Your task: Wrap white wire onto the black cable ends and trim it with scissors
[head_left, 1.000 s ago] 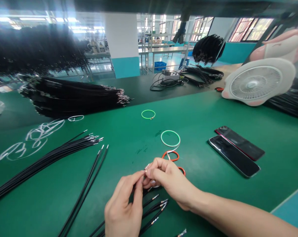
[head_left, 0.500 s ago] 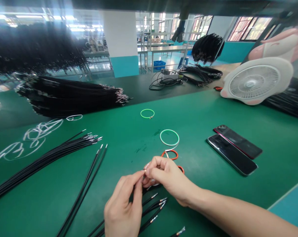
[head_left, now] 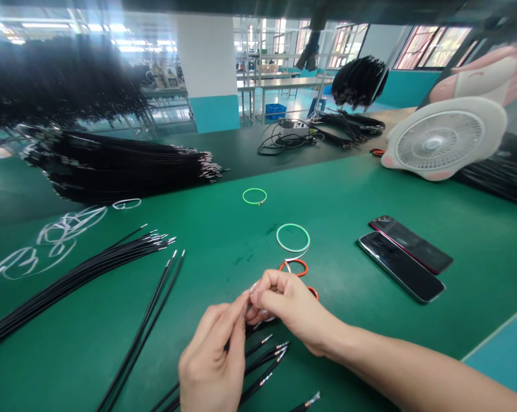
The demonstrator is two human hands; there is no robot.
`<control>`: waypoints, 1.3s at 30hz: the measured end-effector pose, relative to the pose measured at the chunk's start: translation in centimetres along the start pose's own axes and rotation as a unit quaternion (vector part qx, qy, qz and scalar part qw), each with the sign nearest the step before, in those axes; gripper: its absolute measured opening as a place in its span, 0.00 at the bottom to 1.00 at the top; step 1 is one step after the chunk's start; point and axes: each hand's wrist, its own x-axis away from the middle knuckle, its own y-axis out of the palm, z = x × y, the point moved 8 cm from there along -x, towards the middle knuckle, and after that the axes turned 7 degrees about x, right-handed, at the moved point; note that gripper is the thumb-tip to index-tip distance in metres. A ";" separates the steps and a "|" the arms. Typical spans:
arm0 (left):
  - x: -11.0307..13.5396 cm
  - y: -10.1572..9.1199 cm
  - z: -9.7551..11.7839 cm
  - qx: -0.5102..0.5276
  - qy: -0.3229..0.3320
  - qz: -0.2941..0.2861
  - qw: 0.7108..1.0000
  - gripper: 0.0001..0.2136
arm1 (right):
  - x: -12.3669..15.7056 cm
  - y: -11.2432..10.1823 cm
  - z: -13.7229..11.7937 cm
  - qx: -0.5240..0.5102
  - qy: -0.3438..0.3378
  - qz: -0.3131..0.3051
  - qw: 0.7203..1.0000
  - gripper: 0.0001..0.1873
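My left hand (head_left: 212, 357) and my right hand (head_left: 289, 306) meet low in the view, their fingertips pinching a thin white wire loop (head_left: 254, 289) with a small metal terminal. Much of that loop is hidden by my fingers. Just beyond my right hand lie an orange wire loop (head_left: 293, 267) and a partly covered second orange loop (head_left: 313, 292). A white-and-green wire ring (head_left: 293, 237) rests farther out, and a small green ring (head_left: 254, 196) lies beyond it. Black wires with metal ends (head_left: 262, 360) lie under my hands on the green mat (head_left: 224, 240).
A loose bundle of black wires (head_left: 82, 274) and a large black heap (head_left: 112, 169) lie to the left, with white wire loops (head_left: 70, 232). Two phones (head_left: 400, 267) lie right, before a white desk fan (head_left: 441, 140). A power unit (head_left: 293, 129) stands behind.
My hands still pinch the white wire, with little movement. The whole view has drifted slightly, so the objects on the mat sit a little farther up and left.
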 end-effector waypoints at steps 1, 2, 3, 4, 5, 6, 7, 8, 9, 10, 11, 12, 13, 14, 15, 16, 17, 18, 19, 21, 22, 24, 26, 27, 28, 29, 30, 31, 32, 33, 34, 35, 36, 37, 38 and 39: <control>0.0 0.0 0.1 0.002 0.001 0.000 1.000 0.16 | 0.0 0.0 0.0 0.000 0.000 0.001 1.000 0.07; 0.0 0.0 0.1 0.003 0.000 -0.002 1.000 0.16 | -0.1 -0.1 0.0 0.002 0.000 0.000 1.000 0.06; 0.0 0.0 0.1 0.003 0.000 -0.003 1.000 0.16 | -0.1 -0.1 0.0 0.004 0.000 -0.001 1.000 0.06; 0.0 0.1 0.1 0.002 0.000 -0.004 1.000 0.16 | -0.1 -0.1 0.1 0.007 0.001 -0.002 1.000 0.05; 0.0 0.1 0.1 0.000 -0.001 -0.005 1.000 0.16 | -0.1 0.0 0.1 0.009 0.002 -0.003 1.000 0.05; 0.0 0.1 0.1 0.000 -0.001 -0.007 1.000 0.16 | -0.1 0.0 0.1 0.011 0.003 -0.004 1.000 0.05; 0.0 0.1 -0.1 0.000 -0.005 -0.009 1.000 0.16 | -0.1 0.0 0.1 0.014 0.003 -0.004 1.000 0.05; 0.1 0.2 -0.4 0.004 -0.018 -0.011 1.000 0.16 | -0.1 0.0 0.1 0.016 0.003 -0.005 1.000 0.05; 0.1 0.2 -0.8 0.011 -0.039 -0.013 0.999 0.15 | -0.1 0.0 0.2 0.019 0.003 -0.006 1.000 0.05; 0.2 0.3 -1.4 0.023 -0.067 -0.015 0.997 0.15 | -0.2 0.0 0.2 0.022 0.002 -0.007 1.000 0.05; 0.3 0.4 -2.1 0.039 -0.099 -0.017 0.994 0.14 | -0.2 0.0 0.3 0.025 0.000 -0.009 1.000 0.06; 0.4 0.5 -2.7 0.056 -0.130 -0.019 0.990 0.14 | -0.3 0.0 0.3 0.029 -0.003 -0.009 1.000 0.06; 0.6 0.6 -3.3 0.071 -0.160 -0.021 0.984 0.14 | -0.3 0.0 0.4 0.034 -0.006 -0.009 0.999 0.07; 0.7 0.7 -3.8 0.084 -0.185 -0.022 0.979 0.14 | -0.4 0.0 0.5 0.040 -0.008 -0.007 0.999 0.08; 0.8 0.7 -4.2 0.092 -0.204 -0.022 0.974 0.14 | -0.4 0.0 0.5 0.046 -0.010 -0.007 0.999 0.09; 0.8 0.8 -4.5 0.097 -0.219 -0.020 0.971 0.14 | -0.5 -0.1 0.5 0.053 -0.010 -0.007 0.999 0.10; 0.9 0.8 -4.7 0.099 -0.231 -0.019 0.968 0.15 | -0.5 -0.1 0.6 0.057 -0.010 -0.006 0.998 0.11; 1.0 0.8 -4.9 0.101 -0.239 -0.018 0.966 0.15 | -0.5 -0.1 0.6 0.060 -0.009 -0.006 0.998 0.12; 1.0 0.8 -4.9 0.101 -0.245 -0.017 0.964 0.14 | -0.5 -0.1 0.6 0.061 -0.008 -0.005 0.998 0.13; 1.0 0.9 -4.7 0.097 -0.245 -0.019 0.965 0.14 | -0.5 -0.1 0.4 0.065 -0.008 0.002 0.998 0.13; 1.0 0.9 -4.5 0.093 -0.240 -0.020 0.966 0.13 | -0.4 -0.1 0.3 0.069 -0.009 0.005 0.998 0.12; 0.9 0.9 -3.9 0.078 -0.220 -0.016 0.972 0.11 | -0.2 -0.1 0.2 0.077 -0.011 0.010 0.997 0.09; 0.7 0.7 -3.3 0.062 -0.199 -0.007 0.978 0.10 | -0.1 -0.1 0.1 0.083 -0.010 0.010 0.996 0.07; 0.6 0.6 -3.1 0.055 -0.193 0.000 0.980 0.10 | 0.0 -0.1 0.1 0.085 -0.010 0.010 0.996 0.06; 0.6 0.5 -3.0 0.049 -0.188 0.007 0.981 0.09 | 0.1 -0.1 0.1 0.086 -0.010 0.011 0.996 0.05; 0.6 0.4 -2.9 0.043 -0.186 0.014 0.981 0.09 | 0.1 -0.1 0.1 0.087 -0.010 0.011 0.996 0.05; 0.6 0.3 -2.8 0.039 -0.184 0.019 0.982 0.09 | 0.1 -0.2 0.1 0.086 -0.010 0.012 0.996 0.05; 0.6 0.2 -2.8 0.034 -0.182 0.024 0.982 0.09 | 0.1 -0.2 0.1 0.085 -0.010 0.013 0.996 0.05; 0.7 0.2 -2.7 0.031 -0.178 0.027 0.983 0.09 | 0.1 -0.2 0.1 0.083 -0.011 0.015 0.996 0.04; 0.7 0.1 -2.6 0.029 -0.172 0.029 0.984 0.09 | 0.1 -0.2 0.1 0.081 -0.011 0.016 0.996 0.04; 0.7 0.1 -2.4 0.029 -0.166 0.029 0.985 0.09 | 0.1 -0.3 0.1 0.079 -0.011 0.017 0.997 0.04; 0.7 0.2 -2.3 0.030 -0.159 0.028 0.986 0.08 | 0.1 -0.3 0.1 0.077 -0.011 0.018 0.997 0.03; 0.7 0.2 -2.2 0.032 -0.153 0.028 0.987 0.08 | 0.1 -0.3 0.0 0.076 -0.012 0.019 0.997 0.03; 0.7 0.2 -2.1 0.032 -0.146 0.027 0.988 0.08 | 0.1 -0.3 0.0 0.074 -0.013 0.019 0.997 0.03; 0.6 0.2 -2.0 0.031 -0.139 0.025 0.990 0.08 | 0.1 -0.3 -0.1 0.074 -0.013 0.019 0.997 0.03; 0.6 0.2 -1.9 0.029 -0.133 0.023 0.990 0.08 | 0.1 -0.3 -0.1 0.074 -0.013 0.017 0.997 0.03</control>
